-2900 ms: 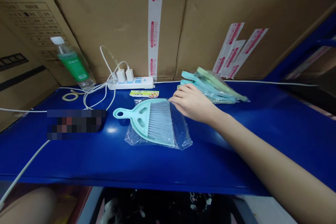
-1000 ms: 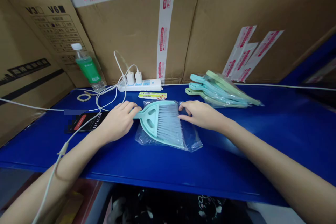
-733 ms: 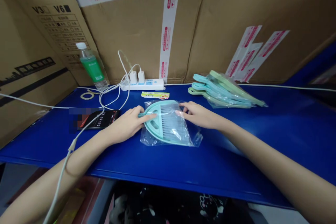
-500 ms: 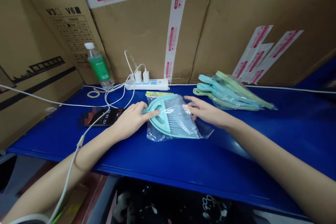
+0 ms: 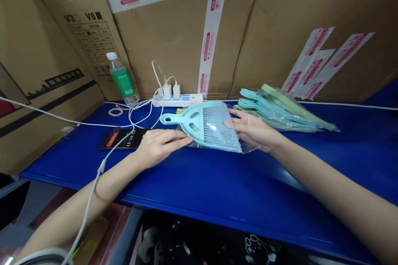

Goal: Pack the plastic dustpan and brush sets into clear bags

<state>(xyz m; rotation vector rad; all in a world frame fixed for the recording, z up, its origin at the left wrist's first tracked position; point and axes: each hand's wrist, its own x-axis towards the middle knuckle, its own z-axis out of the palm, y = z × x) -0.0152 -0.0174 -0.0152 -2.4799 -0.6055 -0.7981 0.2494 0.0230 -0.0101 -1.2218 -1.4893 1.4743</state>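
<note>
A mint-green dustpan-and-brush set (image 5: 205,126) sits partly inside a clear plastic bag (image 5: 248,148) and is raised at a slant just above the blue table (image 5: 217,182). Its handle pokes out of the bag to the left. My right hand (image 5: 253,130) grips the set's right side, fingers across the bristles and bag. My left hand (image 5: 158,145) lies low on the table with fingers stretched out, and its fingertips touch the bag's lower left edge.
A pile of bagged mint and green brush sets (image 5: 280,109) lies at the back right. At the back left are a power strip (image 5: 183,99) with chargers, a green-labelled bottle (image 5: 122,79), a bead ring (image 5: 115,112) and a phone (image 5: 126,138). Cardboard boxes (image 5: 174,41) wall the rear. A white cable (image 5: 93,182) crosses my left arm.
The set has been lifted off the table and moved back and to the right. The left hand has let go of the handle and now rests at the bag's edge.
</note>
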